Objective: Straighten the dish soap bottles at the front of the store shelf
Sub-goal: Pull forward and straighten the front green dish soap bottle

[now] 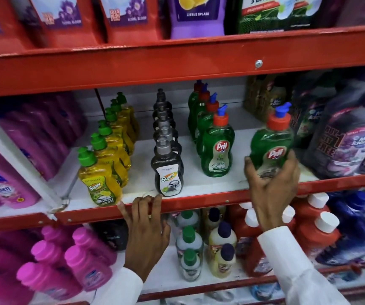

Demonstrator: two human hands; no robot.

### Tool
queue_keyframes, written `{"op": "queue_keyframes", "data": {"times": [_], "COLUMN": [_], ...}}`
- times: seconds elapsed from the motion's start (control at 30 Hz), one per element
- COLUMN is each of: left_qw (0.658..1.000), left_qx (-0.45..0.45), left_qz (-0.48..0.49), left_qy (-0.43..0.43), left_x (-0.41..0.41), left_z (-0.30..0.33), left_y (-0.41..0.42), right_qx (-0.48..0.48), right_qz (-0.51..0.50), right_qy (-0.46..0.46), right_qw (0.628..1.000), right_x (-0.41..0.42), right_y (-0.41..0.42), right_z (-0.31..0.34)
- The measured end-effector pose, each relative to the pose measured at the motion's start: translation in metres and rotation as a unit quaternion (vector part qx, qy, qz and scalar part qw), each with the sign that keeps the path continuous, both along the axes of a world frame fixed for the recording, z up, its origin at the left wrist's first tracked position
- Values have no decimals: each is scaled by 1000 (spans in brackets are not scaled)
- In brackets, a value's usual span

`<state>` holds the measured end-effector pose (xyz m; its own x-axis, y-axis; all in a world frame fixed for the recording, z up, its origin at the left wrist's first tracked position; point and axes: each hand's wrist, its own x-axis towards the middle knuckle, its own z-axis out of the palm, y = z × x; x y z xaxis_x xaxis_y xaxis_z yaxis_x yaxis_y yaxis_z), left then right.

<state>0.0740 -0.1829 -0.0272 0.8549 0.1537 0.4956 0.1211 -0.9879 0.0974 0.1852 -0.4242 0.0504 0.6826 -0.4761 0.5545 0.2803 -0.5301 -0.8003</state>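
Note:
On the middle shelf (199,190) stand three rows of dish soap. A yellow bottle with a green cap (99,177) heads the left row, a dark grey bottle (168,170) the middle row, a green Pril bottle (218,146) the right row. My right hand (272,186) grips the lower part of another green Pril bottle (272,146), tilted slightly, at the shelf front to the right of that row. My left hand (146,223) rests with its fingertips on the red front lip of the shelf, between the yellow and grey bottles, holding nothing.
Pink bottles (12,164) fill the shelf section to the left, purple detergent jugs (349,139) crowd the right. Refill pouches (120,16) hang over the red upper shelf edge (177,62). Below stand pink, clear, cream, red and blue bottles.

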Motion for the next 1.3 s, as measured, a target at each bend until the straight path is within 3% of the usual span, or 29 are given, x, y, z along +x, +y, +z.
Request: {"op": "queue_keyframes", "data": {"times": [0.37,0.57,0.8,1.0,1.17,1.3], "left_qw": [1000,999,999,973,944,927], "left_qx": [-17,-27,-33,-133,-280,-347], "left_qz": [-15,-15,-7,-130,-157,-138], "left_qy": [-7,-16,-27,-135,-75,-43], "left_x": [-3,-3,-7,0,28,54], "left_z": [1,1,8,35,61,66], "left_y": [2,0,0,-40,-91,-99], "right_qx": [-24,-32,-92,-118,-123,-87], "right_qz": [90,98,231,329,365,392], "right_qy": [73,92,149,188,178,173], "right_qw": [993,990,957,918,905,900], "right_x": [-14,-11,-14,9,22,28], "right_y": [68,62,19,-19,-29,-31], "right_z": [-8,-9,-15,-12,-13,-13]}}
